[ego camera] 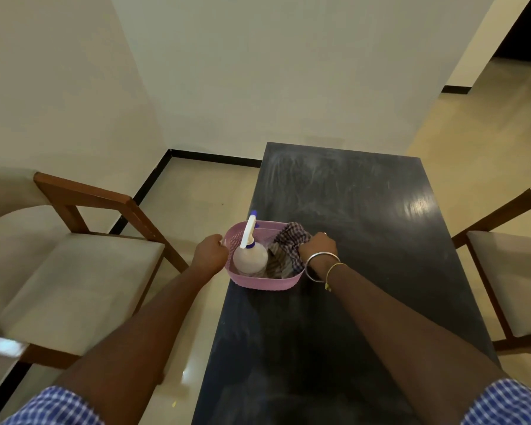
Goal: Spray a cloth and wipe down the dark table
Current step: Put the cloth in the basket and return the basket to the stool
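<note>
A pink plastic basket [258,283] sits at the left edge of the long dark table [365,210]. Inside it lies a white spray bottle [249,256] with a blue-tipped nozzle pointing away from me, and a checked cloth [290,240] bunched on the right side. My left hand [210,251] grips the basket's left rim. My right hand [318,245], with bangles on the wrist, is closed on the cloth at the basket's right rim. The tabletop shows dusty smears on its far half.
A wooden armchair with a cream cushion [74,271] stands left of the table. A second chair [509,271] is at the right edge. Walls close the far side, and pale tiled floor [203,191] runs along both long sides.
</note>
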